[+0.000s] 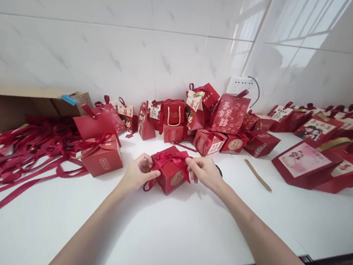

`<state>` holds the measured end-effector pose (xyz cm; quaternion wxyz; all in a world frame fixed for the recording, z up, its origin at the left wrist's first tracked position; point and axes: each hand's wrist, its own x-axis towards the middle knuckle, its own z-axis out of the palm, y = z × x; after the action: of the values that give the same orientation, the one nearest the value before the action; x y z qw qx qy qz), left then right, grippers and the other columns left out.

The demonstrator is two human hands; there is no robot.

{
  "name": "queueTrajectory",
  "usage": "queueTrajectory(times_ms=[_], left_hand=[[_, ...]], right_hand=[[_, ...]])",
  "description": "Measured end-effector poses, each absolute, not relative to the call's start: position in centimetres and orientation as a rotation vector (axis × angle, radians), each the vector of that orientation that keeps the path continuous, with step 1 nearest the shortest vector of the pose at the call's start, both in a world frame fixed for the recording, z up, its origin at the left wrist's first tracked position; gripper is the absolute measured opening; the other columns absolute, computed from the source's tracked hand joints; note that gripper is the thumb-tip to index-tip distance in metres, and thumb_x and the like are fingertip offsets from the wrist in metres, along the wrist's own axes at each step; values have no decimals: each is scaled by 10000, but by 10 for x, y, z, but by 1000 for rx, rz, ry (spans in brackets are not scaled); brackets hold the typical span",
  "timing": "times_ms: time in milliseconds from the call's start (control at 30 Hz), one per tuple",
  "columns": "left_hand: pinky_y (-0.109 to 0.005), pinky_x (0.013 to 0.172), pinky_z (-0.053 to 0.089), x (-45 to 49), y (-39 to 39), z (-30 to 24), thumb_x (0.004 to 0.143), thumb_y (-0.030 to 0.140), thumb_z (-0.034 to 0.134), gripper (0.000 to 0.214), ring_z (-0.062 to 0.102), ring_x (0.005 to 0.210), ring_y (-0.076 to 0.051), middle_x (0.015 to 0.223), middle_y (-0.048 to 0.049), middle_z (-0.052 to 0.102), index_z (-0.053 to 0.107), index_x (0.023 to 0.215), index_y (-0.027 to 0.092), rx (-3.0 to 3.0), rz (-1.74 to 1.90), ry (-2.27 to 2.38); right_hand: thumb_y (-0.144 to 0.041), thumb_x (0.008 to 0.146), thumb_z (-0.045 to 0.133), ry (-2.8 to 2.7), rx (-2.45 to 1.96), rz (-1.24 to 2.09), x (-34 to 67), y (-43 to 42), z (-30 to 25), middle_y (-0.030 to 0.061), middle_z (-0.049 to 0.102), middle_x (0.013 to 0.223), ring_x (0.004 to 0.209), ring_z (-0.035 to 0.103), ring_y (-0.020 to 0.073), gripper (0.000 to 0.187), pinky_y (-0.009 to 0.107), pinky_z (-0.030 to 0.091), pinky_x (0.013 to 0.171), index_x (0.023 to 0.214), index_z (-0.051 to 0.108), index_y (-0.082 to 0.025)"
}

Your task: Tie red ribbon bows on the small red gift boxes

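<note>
A small red gift box [166, 178] with a gold round emblem sits on the white table in front of me. Across its top lies a red ribbon bow [172, 160], and ribbon ends hang at both sides. My left hand [138, 172] is at the box's left corner, thumb and fingers closed around the bow's left side; the exact grip is partly hidden. On the other side, my right hand [202, 170] pinches the right part of the bow between thumb and fingers. Part of a dark round object [219, 169] shows behind my right wrist.
Loose red ribbons [38, 153] spill from a cardboard box [13, 93] at left, beside a bowed red box [103, 157]. Several gift boxes [230, 114] stand along the tiled wall, more red bags [306, 164] at right. A gold strip [257, 175] lies on the table [161, 234].
</note>
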<state>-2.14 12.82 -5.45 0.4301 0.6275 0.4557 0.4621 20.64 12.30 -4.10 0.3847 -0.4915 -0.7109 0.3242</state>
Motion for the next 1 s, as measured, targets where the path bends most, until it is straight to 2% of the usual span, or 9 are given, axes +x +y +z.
queueTrajectory(times_ms=[100,267,367,567,633,700,767,1000], left_hand=[[-226,554,399,-20,128,-58,619,324,683,262,486,582,-102,630,47,516,466,676,190,1668,1127,1176],[-284,653,462,-23,129,-61,651,388,655,234,565,693,-158,746,-25,601,565,611,175,1755,1096,1219],[-281,701,462,-25,131,-61,689,403,630,258,578,761,-169,816,-45,610,581,577,176,1775,1146,1211],[-248,601,420,-28,129,-55,691,399,624,250,521,579,-122,602,13,561,565,605,173,1566,1207,1245],[-239,578,402,-28,129,-53,669,388,650,227,513,563,-116,588,27,560,576,707,177,1492,1224,1234],[-232,576,393,-29,130,-52,662,369,667,307,513,563,-112,602,45,567,558,893,199,1445,1242,1193],[-230,575,389,-29,130,-52,680,370,656,359,503,553,-108,602,58,558,523,977,220,1456,1247,1146],[-261,637,417,-31,130,-53,720,389,609,217,500,616,-121,750,-3,601,615,813,194,1559,1305,1172]], right_hand=[[-533,834,461,-1911,-1265,771,205,125,-45,-1,534,381,366,493,90,555,212,396,449,398,463,-189],[-610,760,512,-1671,-1140,1172,196,125,-54,-31,546,411,315,468,83,475,198,373,349,558,545,-182],[-598,712,575,-1533,-1055,1289,194,128,-56,-48,513,377,297,458,77,456,183,357,323,550,541,-173],[-480,658,676,-1274,-892,1411,204,139,-57,-57,462,326,277,451,77,381,174,319,297,497,542,-162],[-477,664,665,-1252,-877,1421,205,141,-59,-63,448,325,274,442,73,380,173,312,296,492,535,-164],[-475,669,661,-1252,-874,1446,205,141,-61,-58,455,329,271,443,74,379,174,314,295,495,544,-159],[-473,663,670,-1261,-877,1476,203,141,-63,-50,469,334,269,449,79,377,176,314,290,498,555,-153],[-467,667,673,-1257,-876,1536,200,139,-68,-52,480,343,262,442,70,370,164,302,283,510,561,-151]])
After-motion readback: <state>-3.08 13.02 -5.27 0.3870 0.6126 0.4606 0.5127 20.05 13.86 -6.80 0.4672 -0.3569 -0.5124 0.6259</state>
